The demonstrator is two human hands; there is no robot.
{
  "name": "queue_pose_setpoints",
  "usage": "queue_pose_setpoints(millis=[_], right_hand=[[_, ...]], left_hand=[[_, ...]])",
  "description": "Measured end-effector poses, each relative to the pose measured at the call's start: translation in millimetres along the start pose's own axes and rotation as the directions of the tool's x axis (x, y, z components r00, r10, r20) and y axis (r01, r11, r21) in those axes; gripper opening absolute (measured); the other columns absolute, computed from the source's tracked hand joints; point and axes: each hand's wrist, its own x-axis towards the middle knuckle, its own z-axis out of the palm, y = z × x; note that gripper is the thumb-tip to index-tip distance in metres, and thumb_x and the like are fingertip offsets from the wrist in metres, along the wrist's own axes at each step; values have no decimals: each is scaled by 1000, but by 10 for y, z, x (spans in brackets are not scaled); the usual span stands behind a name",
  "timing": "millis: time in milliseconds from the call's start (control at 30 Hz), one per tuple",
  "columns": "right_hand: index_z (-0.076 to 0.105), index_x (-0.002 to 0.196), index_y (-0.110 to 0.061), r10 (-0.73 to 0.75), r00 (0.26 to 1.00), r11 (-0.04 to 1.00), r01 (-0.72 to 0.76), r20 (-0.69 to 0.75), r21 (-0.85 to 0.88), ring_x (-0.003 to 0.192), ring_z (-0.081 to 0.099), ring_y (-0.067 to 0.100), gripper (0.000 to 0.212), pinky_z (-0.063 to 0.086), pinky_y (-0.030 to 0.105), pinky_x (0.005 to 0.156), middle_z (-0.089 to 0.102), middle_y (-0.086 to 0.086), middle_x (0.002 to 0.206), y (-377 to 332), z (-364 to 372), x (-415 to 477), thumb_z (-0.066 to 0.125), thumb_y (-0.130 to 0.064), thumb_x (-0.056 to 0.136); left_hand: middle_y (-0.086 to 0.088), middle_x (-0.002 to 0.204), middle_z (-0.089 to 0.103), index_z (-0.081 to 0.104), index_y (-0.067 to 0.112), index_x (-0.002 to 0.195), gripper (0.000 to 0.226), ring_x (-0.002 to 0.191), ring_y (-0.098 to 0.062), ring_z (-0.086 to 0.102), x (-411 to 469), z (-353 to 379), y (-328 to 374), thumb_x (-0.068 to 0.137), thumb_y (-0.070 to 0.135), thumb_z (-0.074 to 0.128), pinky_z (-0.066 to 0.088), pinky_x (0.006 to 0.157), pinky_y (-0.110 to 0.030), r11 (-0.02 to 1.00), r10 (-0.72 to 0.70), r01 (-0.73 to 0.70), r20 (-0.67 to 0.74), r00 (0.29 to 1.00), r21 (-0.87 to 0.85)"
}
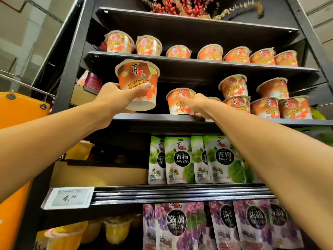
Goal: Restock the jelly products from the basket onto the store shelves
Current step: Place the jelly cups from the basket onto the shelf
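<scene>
My left hand (117, 98) grips an orange-brown jelly cup (137, 78) and holds it up, tilted, in front of the left part of the second shelf (162, 117). My right hand (196, 105) grips a second cup of the same kind (177, 100), which stands on that shelf. Several more such cups (266, 103) are stacked on the right of this shelf. The orange basket (19, 112) is at the left edge, with its contents hidden.
The shelf above (180, 59) carries a row of the same cups. Below stand green jelly pouches (194, 159), then purple pouches (216, 226) and yellow cups (115, 230). A price tag (69, 197) reads 4.90. A cardboard box (100, 174) sits left of the green pouches.
</scene>
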Motion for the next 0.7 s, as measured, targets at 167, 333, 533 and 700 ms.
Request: queue_pose_setpoints(millis=[167,333,533,700], right_hand=[[50,129,-1,-140,975,955,86,-175,-282,113,56,37,56,44,40,81,58,21,122,133,14,-134,44,-48,99],[52,71,-11,-388,844,890,238,-372,-388,78,57,29,32,32,28,56,54,4,72,544,3,-339,40,-24,98],[61,95,-12,-495,812,821,322,-308,-471,92,48,24,29,37,39,81,56,3,89,827,-57,-429,37,-27,101],[62,104,-10,-567,790,754,385,-232,-532,91,44,23,36,37,40,85,62,9,98,931,-97,-437,30,-27,103]], left_hand=[[6,101,67,66,20,97,54,91,-7,58,192,230,68,66,63,76,40,72,-22,999,-19,21,-59,998,28],[-3,125,59,53,9,132,89,116,-22,55,418,417,87,67,65,76,43,94,-33,992,-125,126,-68,990,12],[-2,119,58,49,9,132,80,105,-19,56,565,643,2,70,47,83,47,82,-32,981,-164,172,-82,983,94],[-4,117,56,45,8,134,79,98,-19,57,613,655,-76,73,44,82,50,72,-30,967,-201,221,-158,967,128]])
